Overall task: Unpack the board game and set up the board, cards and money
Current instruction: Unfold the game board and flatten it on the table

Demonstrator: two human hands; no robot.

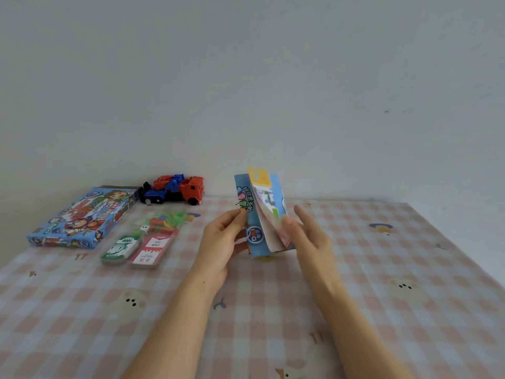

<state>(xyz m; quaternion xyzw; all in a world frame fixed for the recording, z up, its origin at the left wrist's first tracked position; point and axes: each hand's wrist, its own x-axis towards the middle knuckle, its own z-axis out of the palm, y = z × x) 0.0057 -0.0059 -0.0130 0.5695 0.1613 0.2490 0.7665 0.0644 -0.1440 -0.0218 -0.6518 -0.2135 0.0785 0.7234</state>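
Observation:
A folded paper game board, blue outside with coloured print inside, stands upright above the table's middle. My left hand pinches its left edge between thumb and fingers. My right hand touches the inner fold with relaxed fingers, spreading the sheets apart. The blue game box lies at the far left. Beside the box sit a green 1000 money pack and a red 500 money pack. A clear bag of plastic pieces with a white die lies just behind them.
A red and blue toy truck stands against the wall behind the box. The pink checked tablecloth covers the table, which meets the wall at the back and ends at the right edge.

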